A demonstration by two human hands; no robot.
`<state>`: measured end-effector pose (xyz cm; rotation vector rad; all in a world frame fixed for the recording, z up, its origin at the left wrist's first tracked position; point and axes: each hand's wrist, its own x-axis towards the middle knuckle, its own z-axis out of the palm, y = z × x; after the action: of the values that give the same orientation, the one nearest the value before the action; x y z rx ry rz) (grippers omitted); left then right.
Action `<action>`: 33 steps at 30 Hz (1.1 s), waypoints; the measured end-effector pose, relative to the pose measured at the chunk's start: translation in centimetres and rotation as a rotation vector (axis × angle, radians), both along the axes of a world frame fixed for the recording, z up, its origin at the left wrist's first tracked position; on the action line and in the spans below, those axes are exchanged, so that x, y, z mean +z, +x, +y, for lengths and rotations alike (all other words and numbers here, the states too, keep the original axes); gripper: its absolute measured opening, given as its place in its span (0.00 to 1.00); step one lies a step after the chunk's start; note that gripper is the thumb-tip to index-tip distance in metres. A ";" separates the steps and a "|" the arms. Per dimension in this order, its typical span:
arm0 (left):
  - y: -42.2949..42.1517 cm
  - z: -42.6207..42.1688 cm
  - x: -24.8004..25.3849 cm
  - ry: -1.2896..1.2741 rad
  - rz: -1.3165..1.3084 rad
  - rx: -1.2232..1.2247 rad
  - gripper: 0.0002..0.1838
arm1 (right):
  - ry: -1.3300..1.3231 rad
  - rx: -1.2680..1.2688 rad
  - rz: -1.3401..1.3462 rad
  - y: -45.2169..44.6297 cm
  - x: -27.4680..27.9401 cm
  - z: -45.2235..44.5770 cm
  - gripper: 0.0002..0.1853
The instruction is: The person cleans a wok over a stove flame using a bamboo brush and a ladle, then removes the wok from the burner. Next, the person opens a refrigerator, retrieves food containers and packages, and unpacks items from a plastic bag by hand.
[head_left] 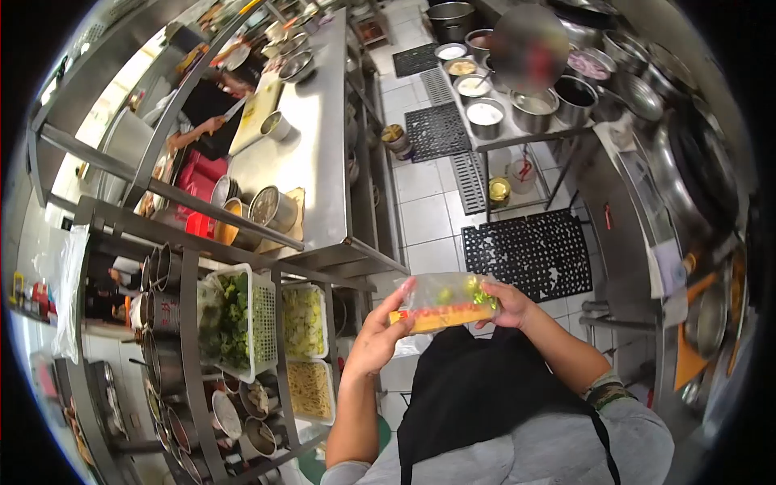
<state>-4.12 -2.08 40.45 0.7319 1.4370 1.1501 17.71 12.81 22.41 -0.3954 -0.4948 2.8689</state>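
Note:
A clear plastic package (440, 305) with red lettering, a yellow-orange lower part and some green inside is held level in front of the black apron (485, 388). My left hand (381, 330) grips its left end, thumb and fingers closed on it. At the right end, my right hand (508, 305) pinches the package, with the fingers partly under it. Beyond the package lies the tiled floor with a black perforated mat (529, 255).
Left, a rack holds a basket of broccoli (234, 323), a tray of chopped greens (305, 323) and a noodle tray (309, 388). A co-worker's hand (212, 125) holds a knife by the steel counter (319, 121). Several pots stand on the right table (517, 139).

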 end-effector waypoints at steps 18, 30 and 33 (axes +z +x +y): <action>-16.7 6.7 -7.2 0.054 -0.285 0.313 0.34 | 0.504 0.238 -0.111 -29.0 3.0 20.7 0.13; -31.9 10.7 -13.8 0.091 -0.479 0.903 0.25 | 0.564 0.434 -0.101 -52.3 -3.1 33.1 0.15; -32.1 14.3 -15.9 0.157 -0.577 0.999 0.24 | 0.608 0.563 -0.065 -55.4 -1.5 32.9 0.15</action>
<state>-36.21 12.19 24.56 -0.3064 1.1979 2.0340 -37.73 45.72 20.89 -0.2674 -1.6573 2.9789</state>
